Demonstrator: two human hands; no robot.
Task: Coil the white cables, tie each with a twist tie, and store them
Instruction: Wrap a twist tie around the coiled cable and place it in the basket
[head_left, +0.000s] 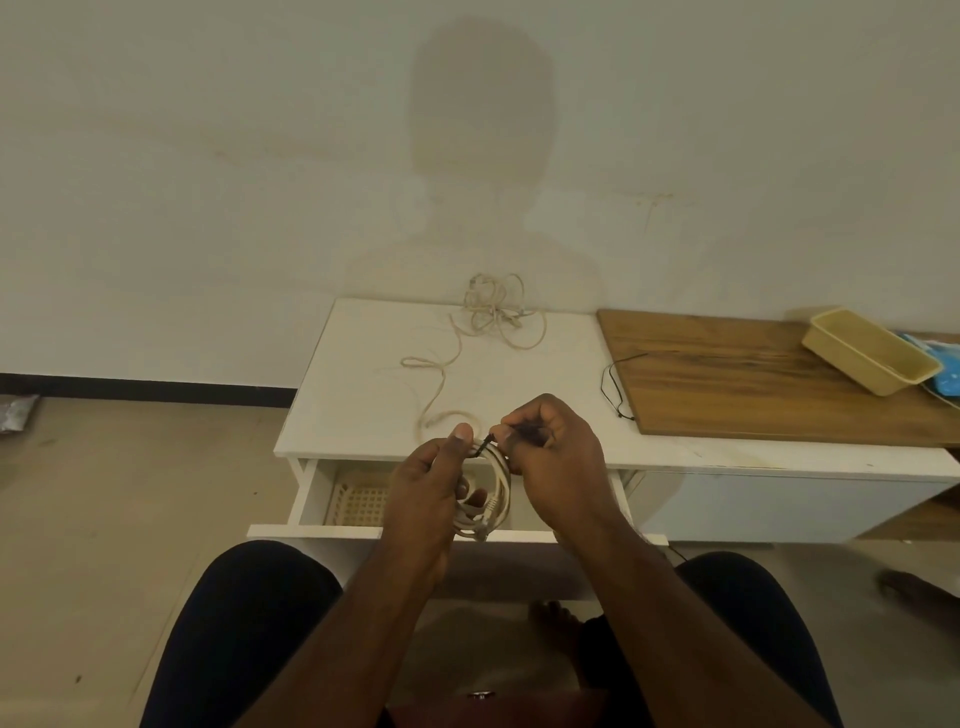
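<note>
both hands raised: left hand (434, 480) grips coiled cable (491, 496), right hand (550, 457) pinches twist tie (487, 443).

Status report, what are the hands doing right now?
Left hand holds coiled white cable. Right hand pinches black twist tie on it. Loose cables remain on table. Nothing obstructing.

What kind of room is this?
Probably a plain room at home or a small workroom: a white desk with an open drawer, a bare wall, and a wooden board alongside.
</note>
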